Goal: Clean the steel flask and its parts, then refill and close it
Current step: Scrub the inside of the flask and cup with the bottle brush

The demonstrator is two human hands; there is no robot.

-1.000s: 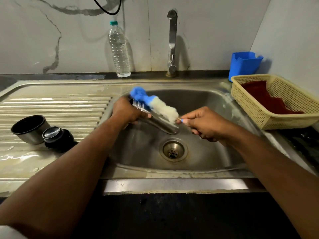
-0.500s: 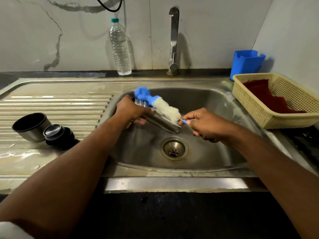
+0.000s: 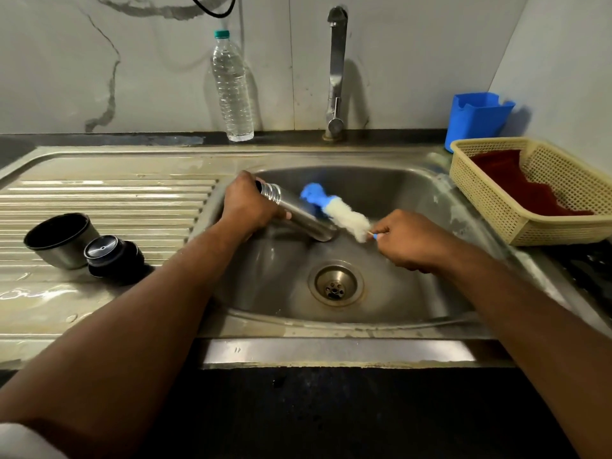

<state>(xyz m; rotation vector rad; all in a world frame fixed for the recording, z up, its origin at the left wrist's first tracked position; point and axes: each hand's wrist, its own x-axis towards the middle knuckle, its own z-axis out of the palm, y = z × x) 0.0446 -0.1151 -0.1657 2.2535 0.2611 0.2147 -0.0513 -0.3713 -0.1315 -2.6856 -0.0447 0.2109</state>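
A: Left of drainboard (image 3: pixel 109 193): steel cup (image 3: pixel 61 240) on its side, mouth up-left; dark stopper (image 3: pixel 112 255) touching it on the right.

B: Left hand (image 3: pixel 250 207)?

A: Grip wrapped round the steel flask (image 3: pixel 298 212) near its threaded neck. Flask held tilted over the sink (image 3: pixel 414 293), neck up-left, base down-right.

B: Behind it?

A: Plastic water bottle (image 3: pixel 232 87), upright at the wall. Tap (image 3: pixel 336 71) right of it.

B: Brush?

A: Bottle brush (image 3: pixel 337 213), blue tip then white bristles, lying along the flask's far side, outside it, against the lower body. Right hand (image 3: pixel 410 240): grip pinching the brush's thin handle.

B: Far right?

A: Blue container (image 3: pixel 477 119); cream basket (image 3: pixel 543 233) with a red cloth (image 3: pixel 526 190) inside.
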